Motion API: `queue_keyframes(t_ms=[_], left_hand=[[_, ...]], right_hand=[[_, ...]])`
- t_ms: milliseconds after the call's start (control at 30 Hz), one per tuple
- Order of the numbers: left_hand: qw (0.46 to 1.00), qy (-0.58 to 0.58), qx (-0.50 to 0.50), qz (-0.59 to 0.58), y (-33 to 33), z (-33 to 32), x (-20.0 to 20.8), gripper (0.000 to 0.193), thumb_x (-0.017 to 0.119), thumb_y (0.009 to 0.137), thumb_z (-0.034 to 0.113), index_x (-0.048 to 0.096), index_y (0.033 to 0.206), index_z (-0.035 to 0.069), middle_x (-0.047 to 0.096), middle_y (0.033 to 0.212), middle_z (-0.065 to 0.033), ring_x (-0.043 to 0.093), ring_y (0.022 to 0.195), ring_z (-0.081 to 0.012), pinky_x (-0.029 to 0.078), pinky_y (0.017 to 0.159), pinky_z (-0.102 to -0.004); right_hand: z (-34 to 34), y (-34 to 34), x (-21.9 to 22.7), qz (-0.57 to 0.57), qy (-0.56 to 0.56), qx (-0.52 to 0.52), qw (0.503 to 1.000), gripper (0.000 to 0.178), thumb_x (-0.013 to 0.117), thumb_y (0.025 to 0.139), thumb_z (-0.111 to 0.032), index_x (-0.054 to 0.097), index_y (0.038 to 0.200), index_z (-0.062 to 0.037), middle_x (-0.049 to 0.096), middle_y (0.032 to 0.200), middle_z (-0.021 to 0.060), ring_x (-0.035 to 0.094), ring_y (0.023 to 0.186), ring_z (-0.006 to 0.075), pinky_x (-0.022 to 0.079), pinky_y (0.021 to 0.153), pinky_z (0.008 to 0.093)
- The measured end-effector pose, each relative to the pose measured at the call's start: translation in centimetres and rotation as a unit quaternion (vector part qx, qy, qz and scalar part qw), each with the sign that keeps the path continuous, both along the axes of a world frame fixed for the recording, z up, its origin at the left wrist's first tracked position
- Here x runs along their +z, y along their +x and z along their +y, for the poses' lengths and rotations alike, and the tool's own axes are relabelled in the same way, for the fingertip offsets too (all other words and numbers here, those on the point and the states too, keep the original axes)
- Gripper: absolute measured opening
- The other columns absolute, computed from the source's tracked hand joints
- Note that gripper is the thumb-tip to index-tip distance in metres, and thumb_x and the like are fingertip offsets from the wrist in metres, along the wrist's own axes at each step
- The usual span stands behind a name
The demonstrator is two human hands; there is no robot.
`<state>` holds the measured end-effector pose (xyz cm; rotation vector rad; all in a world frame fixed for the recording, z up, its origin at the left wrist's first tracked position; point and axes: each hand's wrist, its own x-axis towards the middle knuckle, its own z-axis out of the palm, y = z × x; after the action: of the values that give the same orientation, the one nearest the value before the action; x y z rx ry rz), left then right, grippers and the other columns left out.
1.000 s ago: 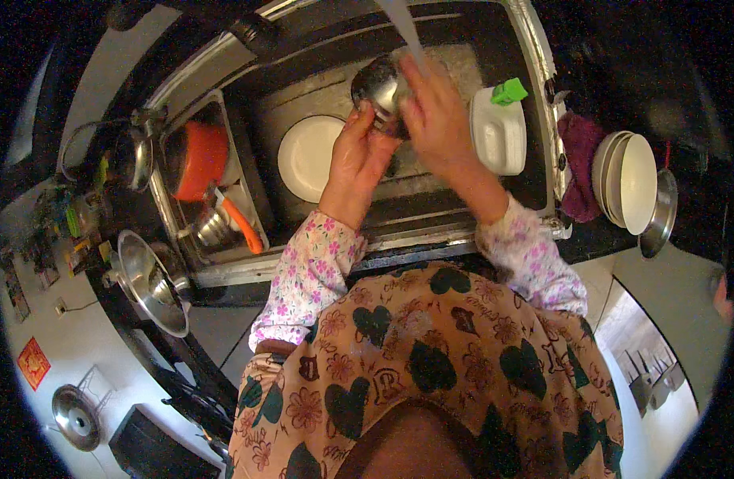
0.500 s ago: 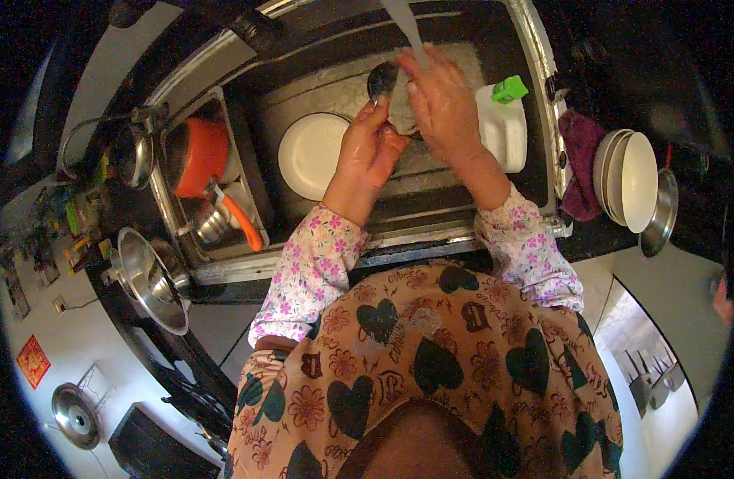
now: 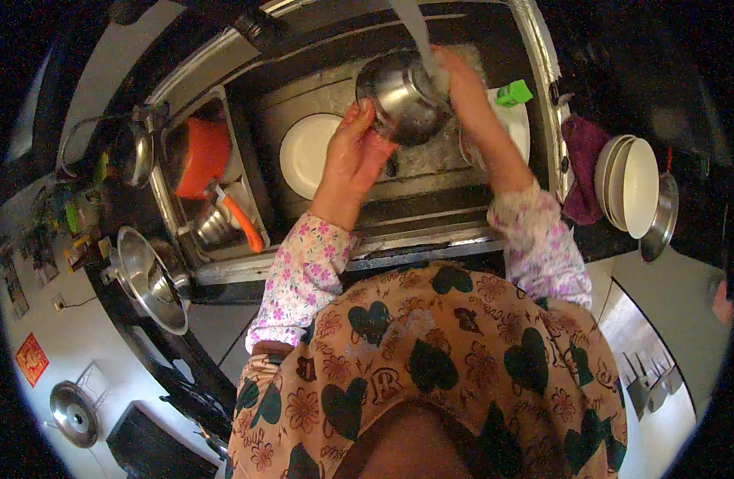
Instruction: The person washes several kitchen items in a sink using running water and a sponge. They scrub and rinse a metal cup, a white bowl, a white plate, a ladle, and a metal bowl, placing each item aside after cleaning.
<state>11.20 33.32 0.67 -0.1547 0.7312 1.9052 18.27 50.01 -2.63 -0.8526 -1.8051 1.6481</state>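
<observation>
A shiny steel pot [image 3: 399, 100] is tilted over the steel sink [image 3: 431, 215], under a stream of water from above. My left hand [image 3: 355, 152] grips its near rim. My right hand [image 3: 463, 80] is on the pot's far right side, where the water hits it. A white round plate [image 3: 303, 156] lies in the sink to the left of my left hand. A white rectangular dish [image 3: 514, 124] with a green sponge [image 3: 513, 93] on it sits at the sink's right.
Left of the sink a rack holds an orange pot [image 3: 199, 156] and an orange-handled utensil [image 3: 241, 223]. A steel pan [image 3: 147, 279] hangs lower left. Stacked white bowls [image 3: 630, 188], a steel pan [image 3: 662, 215] and a dark red cloth [image 3: 582, 164] lie at the right.
The pot has been turned and lifted, so that its side now faces me under the water. My left hand moved from its underside to its near rim.
</observation>
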Motion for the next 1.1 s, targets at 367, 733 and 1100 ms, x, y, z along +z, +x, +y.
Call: queue_keyframes(t_ms=[367,733,1100], left_hand=[[0.997,-0.038,0.044,-0.045,1.3,1.5,0.7,0.027,0.042,0.093,0.020,0.046,0.117,0.009,0.056,0.111,-0.0074,0.052,0.103,-0.0212,0.040,0.093,-0.0395],[0.986,-0.015,0.123,-0.113,1.3,1.5,1.0,0.027,0.040,0.094,0.022,0.049,0.114,0.006,0.054,0.116,-0.0078,0.050,0.108,-0.0229,0.038,0.095,-0.0364],[0.989,0.008,0.096,-0.110,0.3,0.3,-0.2,0.023,0.042,0.093,0.028,0.053,0.105,0.011,0.059,0.102,-0.0011,0.056,0.089,-0.0164,0.045,0.075,-0.0306]], right_hand=[[-0.7,0.4,3.3,-0.095,-0.029,0.078,0.992,0.047,0.056,0.080,-0.029,0.047,0.123,-0.0111,0.049,0.119,0.0178,0.043,0.113,0.0370,0.034,0.096,0.0444],[-3.0,1.1,1.8,-0.055,0.114,-0.007,0.992,0.050,0.051,0.084,-0.021,0.037,0.127,0.0001,0.041,0.126,0.0242,0.039,0.116,0.0395,0.031,0.098,0.0446],[-3.5,2.4,0.4,-0.008,0.168,0.030,0.985,0.065,0.054,0.080,-0.019,0.024,0.133,0.0054,0.026,0.137,0.0255,0.027,0.126,0.0407,0.020,0.106,0.0437]])
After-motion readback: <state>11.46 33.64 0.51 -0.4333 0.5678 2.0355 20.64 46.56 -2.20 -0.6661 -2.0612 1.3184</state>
